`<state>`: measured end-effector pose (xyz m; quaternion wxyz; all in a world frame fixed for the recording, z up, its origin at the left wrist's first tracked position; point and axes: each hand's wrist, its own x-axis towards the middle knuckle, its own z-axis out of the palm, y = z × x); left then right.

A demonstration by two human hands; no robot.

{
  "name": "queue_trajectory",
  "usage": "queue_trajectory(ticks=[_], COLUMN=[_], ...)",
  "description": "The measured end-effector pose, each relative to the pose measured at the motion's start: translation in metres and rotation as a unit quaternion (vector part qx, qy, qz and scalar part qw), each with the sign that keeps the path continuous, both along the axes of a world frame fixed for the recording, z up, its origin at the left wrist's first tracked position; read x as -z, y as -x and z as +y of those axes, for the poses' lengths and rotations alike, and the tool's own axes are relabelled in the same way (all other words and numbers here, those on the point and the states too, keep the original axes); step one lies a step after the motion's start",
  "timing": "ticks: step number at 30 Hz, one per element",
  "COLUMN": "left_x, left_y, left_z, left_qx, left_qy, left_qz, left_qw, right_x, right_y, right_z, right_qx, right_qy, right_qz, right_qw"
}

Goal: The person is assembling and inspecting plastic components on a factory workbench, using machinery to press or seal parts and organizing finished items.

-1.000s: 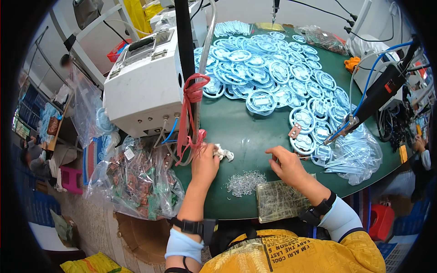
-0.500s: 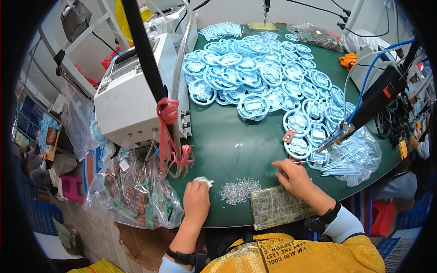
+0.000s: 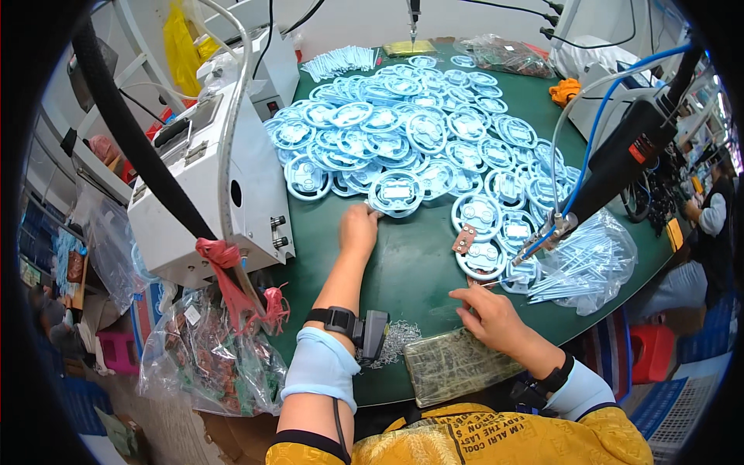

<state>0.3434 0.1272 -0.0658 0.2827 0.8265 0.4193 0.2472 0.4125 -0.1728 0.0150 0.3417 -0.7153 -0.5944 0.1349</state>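
Near the worktop's (image 3: 411, 283) front edge, the right hand (image 3: 496, 319) curls its fingers, grip unclear. Beyond, the left hand's (image 3: 359, 230) fingers meet the pale-blue toy steering wheel (image 3: 396, 191) mid-worktop, closure hidden; pinching its rim should disturb neighbours least.

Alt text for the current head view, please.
A person's left hand reaches to the front edge of a heap of light-blue wheel-shaped parts on a green table, while the right hand is poised above a flat, yellowish taped block. A white machine stands at left; a black cylindrical tool slants in from the right.
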Motion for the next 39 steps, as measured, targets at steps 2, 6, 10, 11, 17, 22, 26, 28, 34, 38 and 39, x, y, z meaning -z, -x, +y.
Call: queue_trajectory(ticks=[2,6,10,11,17,22,26,28,34,38,39], left_x=[-0.001,-0.002,-0.006,-0.008,-0.039,-0.067,-0.064,-0.055,-0.028,-0.036,-0.042], left_y=[-0.011,-0.006,0.054,0.071,0.129,0.176,0.216,0.231,0.230,0.239,0.249], left_z=[-0.002,-0.032,-0.080,-0.092,-0.137,-0.126,-0.112,-0.119,-0.174,-0.196,-0.199], left_qx=[0.002,0.120,0.242,0.252,0.296,0.105,-0.002,-0.031,0.090,0.104,0.098], left_qy=[-0.013,-0.061,-0.083,-0.089,-0.021,0.011,-0.094,-0.116,-0.141,-0.153,-0.164], left_qz=[0.015,0.024,0.022,0.026,0.060,-0.101,-0.039,0.035,0.055,0.030,0.009], left_qw=[1.000,0.991,0.967,0.963,0.953,0.989,0.995,0.992,0.984,0.982,0.982], right_x=[-0.001,-0.002,-0.002,-0.002,-0.009,-0.014,-0.001,0.010,0.035,0.034,0.031], right_y=[0.000,0.002,0.008,0.010,0.022,0.022,0.019,0.021,0.058,0.081,0.082], right_z=[-0.002,-0.004,-0.005,-0.006,-0.006,-0.006,0.009,0.019,0.046,0.053,0.052], right_qx=[0.001,0.002,-0.005,-0.007,-0.030,0.007,0.013,0.013,-0.126,-0.216,-0.230], right_qy=[-0.001,0.003,0.010,0.006,-0.008,-0.039,0.008,0.026,-0.033,0.029,0.035], right_qz=[-0.001,0.002,0.012,0.008,0.000,0.034,0.002,-0.019,-0.085,-0.123,-0.107], right_qw=[1.000,1.000,1.000,1.000,1.000,0.999,1.000,0.999,0.988,0.968,0.967])
